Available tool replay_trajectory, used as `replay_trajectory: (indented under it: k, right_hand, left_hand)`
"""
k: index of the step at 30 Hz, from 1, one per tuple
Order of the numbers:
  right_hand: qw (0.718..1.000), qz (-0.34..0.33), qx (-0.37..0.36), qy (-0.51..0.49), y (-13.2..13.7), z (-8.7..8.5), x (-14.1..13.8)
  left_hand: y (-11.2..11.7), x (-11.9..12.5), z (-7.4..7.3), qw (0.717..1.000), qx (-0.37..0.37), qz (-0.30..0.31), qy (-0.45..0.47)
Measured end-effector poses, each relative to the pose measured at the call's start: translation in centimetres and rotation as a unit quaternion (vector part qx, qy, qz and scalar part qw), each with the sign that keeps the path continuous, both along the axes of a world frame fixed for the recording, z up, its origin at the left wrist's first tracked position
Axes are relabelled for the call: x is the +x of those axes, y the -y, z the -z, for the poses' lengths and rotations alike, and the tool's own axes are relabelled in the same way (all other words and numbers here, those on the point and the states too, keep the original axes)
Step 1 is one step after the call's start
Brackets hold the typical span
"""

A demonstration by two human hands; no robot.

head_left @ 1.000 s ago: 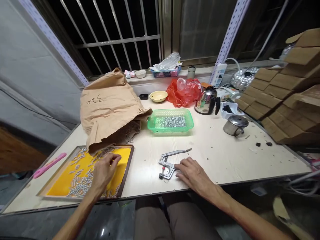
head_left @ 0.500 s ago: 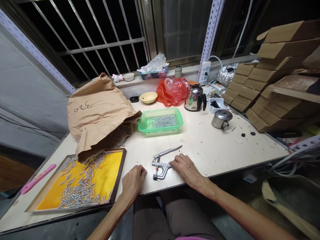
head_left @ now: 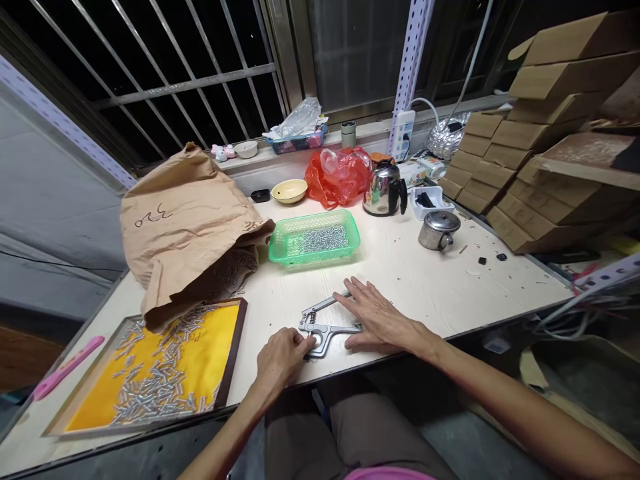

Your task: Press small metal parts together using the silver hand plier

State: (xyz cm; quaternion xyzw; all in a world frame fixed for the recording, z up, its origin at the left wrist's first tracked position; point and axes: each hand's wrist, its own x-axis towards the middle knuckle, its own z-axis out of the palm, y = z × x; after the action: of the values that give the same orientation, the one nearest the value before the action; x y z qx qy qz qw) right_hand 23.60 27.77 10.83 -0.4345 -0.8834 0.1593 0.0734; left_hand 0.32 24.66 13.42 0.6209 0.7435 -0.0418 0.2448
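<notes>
Metal snap-fastener pliers [head_left: 324, 331] lie on the table in front of me, with their handles pointing right. My left hand [head_left: 281, 357] is closed, thumb and fingertips pinched at the jaw end of the pliers and covering part of it. Over the handle ends, my right hand [head_left: 377, 319] is spread with fingers stretched out and apart, hiding the tips of both handles. Beyond the pliers sits a green plastic basket [head_left: 315, 259] holding small metal pieces. To the left, a shallow tray [head_left: 235, 350] with a yellow lining carries many small metal cylinders.
A large brown paper bag [head_left: 185, 220] leans over the tray's back edge. A pink-handled tool [head_left: 67, 370] lies at far left. Further back are a yellow bowl [head_left: 289, 191], a red plastic bag [head_left: 337, 177], a kettle [head_left: 383, 193] and a lidded metal cup [head_left: 439, 231]. Cardboard boxes [head_left: 550, 127] stack up at right.
My left hand has moved right to the jaw end of the pliers. My right hand has let go of the lower handle and spread out over both handles. The view has shifted slightly.
</notes>
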Motion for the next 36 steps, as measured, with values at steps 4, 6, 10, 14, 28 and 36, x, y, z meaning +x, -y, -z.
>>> replay_trajectory:
  k: [4, 6, 10, 14, 28, 36]
  right_hand:
    - [0.999, -0.020, -0.038, 0.015, -0.8, 0.2, 0.0]
    - [0.998, -0.024, -0.047, 0.026, -1.1, 0.4, -0.1]
    - [0.998, -0.025, -0.046, 0.043, -1.6, 0.6, -0.2]
    - [0.999, -0.023, -0.023, 0.038, -1.6, 0.9, -0.2]
    - [1.000, -0.007, 0.013, -0.008, -1.3, 0.0, -0.5]
    - [0.999, -0.003, 0.035, -0.002, -0.6, 0.3, -1.0]
  left_hand:
    - [-1.5, 0.2, 1.0, 0.999, -0.037, 0.015, 0.029]
    - [-2.1, -0.3, 1.4, 0.995, -0.069, 0.014, 0.071]
    - [-2.7, -1.4, 1.8, 0.962, -0.179, -0.027, 0.207]
    - [-3.3, -1.9, 1.8, 0.936, -0.235, -0.039, 0.260]
    - [-3.0, -1.7, 1.2, 0.921, -0.251, -0.063, 0.290]
    - [-1.3, -1.9, 1.4, 0.918, -0.214, -0.100, 0.319]
